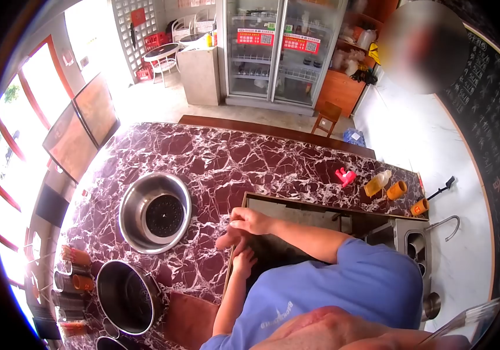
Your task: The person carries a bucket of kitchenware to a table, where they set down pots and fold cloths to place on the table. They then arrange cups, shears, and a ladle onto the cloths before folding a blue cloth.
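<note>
My right hand [250,221] is closed, with its fingers curled in at the inner edge of the marble-patterned counter. Just below it is my left hand [243,262], also with bent fingers. Between them is a small reddish-brown, rounded piece [231,239], which both hands grip; I cannot tell what it is. A wide steel basin [183,224] sits on the counter to the left of my hands, with a dark, dotted disc [164,215] at its bottom. Nearer to me stands a deep steel pot [155,312] with a dark inside.
A reddish-brown square mat [188,318] lies beside the pot. Cups and containers [75,283] crowd the left edge. On the right arm of the counter are a pink item [345,177], a yellow bottle [377,183] and orange containers [397,190]. A sink [404,233] adjoins it.
</note>
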A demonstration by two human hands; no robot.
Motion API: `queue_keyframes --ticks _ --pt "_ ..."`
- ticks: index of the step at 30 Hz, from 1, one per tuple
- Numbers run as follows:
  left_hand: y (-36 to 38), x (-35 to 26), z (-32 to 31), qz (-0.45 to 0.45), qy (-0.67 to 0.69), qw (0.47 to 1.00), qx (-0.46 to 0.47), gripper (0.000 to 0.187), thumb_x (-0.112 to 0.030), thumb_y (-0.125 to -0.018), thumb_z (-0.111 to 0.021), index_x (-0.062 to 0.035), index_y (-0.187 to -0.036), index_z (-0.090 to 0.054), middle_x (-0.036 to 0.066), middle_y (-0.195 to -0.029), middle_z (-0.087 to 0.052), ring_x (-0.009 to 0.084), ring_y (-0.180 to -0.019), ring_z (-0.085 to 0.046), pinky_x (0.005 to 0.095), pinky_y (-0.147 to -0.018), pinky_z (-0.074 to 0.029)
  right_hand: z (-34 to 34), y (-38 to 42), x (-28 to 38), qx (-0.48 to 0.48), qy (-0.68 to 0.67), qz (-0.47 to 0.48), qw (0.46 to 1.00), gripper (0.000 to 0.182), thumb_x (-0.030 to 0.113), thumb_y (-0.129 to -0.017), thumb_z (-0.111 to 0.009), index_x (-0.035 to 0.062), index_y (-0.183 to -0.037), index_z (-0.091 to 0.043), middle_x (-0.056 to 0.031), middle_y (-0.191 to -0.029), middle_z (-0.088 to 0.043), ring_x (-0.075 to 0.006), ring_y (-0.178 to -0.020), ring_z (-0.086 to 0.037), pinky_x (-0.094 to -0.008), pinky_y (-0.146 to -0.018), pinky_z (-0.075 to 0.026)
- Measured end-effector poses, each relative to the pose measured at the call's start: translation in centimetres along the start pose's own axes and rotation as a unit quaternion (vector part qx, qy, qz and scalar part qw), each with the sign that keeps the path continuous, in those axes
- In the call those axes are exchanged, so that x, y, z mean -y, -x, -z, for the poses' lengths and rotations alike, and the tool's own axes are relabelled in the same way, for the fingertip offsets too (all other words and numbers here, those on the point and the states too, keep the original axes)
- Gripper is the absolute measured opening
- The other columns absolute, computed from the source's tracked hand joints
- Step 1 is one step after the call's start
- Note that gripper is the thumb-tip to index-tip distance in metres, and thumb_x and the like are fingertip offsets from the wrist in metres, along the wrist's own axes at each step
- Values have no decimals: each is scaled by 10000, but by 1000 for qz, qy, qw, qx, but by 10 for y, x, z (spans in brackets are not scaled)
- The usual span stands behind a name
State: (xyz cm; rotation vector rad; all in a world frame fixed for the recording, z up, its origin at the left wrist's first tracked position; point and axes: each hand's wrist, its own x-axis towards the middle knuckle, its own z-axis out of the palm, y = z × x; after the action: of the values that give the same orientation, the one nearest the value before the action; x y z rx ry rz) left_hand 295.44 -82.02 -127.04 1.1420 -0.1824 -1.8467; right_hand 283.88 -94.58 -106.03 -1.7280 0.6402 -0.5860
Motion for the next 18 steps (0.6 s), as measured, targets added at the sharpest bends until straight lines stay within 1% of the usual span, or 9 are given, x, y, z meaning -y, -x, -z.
queue_keyframes --ticks 1,4,8,10,11,12,14,16,18 --pt "4 -3 6 -30 37 999 2 488 -210 -957 -478 -84 -1411 -351 145 -1433 -385 327 -1357 -333 555 -999 -370 -5 -1 16 23 5 12 1000 157 186 -928 -556 33 -960 -547 -36 -862 -581 -108 -840 -538 -282 -761 -455" --pt "23 -26 37 -64 -27 990 121 530 -213 -960 -479 -51 -1437 -315 136 -1425 -403 300 -1312 -401 484 -996 -400 -18 -14 37 66 -20 48 996 159 188 -949 -557 33 -984 -550 -38 -934 -608 -114 -901 -545 -288 -808 -451" --pt "130 -99 33 -8 -274 955 113 425 -257 -925 -593 -49 -1293 -553 88 -1236 -598 210 -1173 -542 384 -950 -439 -10 -35 75 83 -25 74 994 138 176 -938 -574 43 -975 -559 -43 -876 -595 -126 -849 -550 -291 -782 -454" --pt "146 -108 52 -36 -271 962 -17 372 -218 -935 -585 -17 -1248 -585 91 -1194 -615 181 -1133 -560 333 -936 -446 -7 -45 79 64 12 138 988 120 169 -939 -572 54 -974 -568 -46 -871 -599 -131 -850 -559 -291 -784 -459" --pt "113 -93 94 -115 -389 914 -26 373 -202 -950 -567 11 -1256 -562 85 -1176 -609 172 -1108 -562 311 -909 -466 -2 -50 83 108 13 112 988 128 140 -954 -552 24 -1002 -580 -95 -1032 -640 -166 -1004 -584 -307 -889 -452" --pt "130 -109 52 -196 -281 939 31 381 -193 -960 -547 31 -1269 -531 79 -1179 -605 174 -1101 -569 309 -924 -469 -4 -59 75 133 -29 102 985 122 129 -950 -557 22 -999 -588 -88 -1021 -636 -158 -995 -579 -298 -890 -451" --pt "90 -96 69 -160 -192 968 -24 464 -280 -948 -558 -1 -1314 -495 127 -1235 -591 242 -1130 -581 356 -989 -442 -14 -77 58 203 -117 74 969 118 107 -957 -543 27 -1043 -556 -49 -1014 -612 -110 -982 -554 -272 -884 -447" --pt "105 -116 1 -66 -55 992 -97 464 -393 -909 -576 -70 -1241 -555 131 -1195 -609 250 -1093 -596 401 -923 -470 -25 -87 47 268 -200 10 942 106 94 -964 -525 29 -1048 -539 -46 -1016 -607 -103 -979 -551 -264 -880 -445" --pt "69 -99 -3 -144 32 987 -56 405 -354 -902 -591 -84 -1203 -570 92 -1122 -623 228 -1027 -605 381 -875 -489 -29 -91 56 316 -171 37 933 98 94 -968 -517 28 -1037 -539 -51 -999 -611 -108 -962 -558 -262 -868 -451"
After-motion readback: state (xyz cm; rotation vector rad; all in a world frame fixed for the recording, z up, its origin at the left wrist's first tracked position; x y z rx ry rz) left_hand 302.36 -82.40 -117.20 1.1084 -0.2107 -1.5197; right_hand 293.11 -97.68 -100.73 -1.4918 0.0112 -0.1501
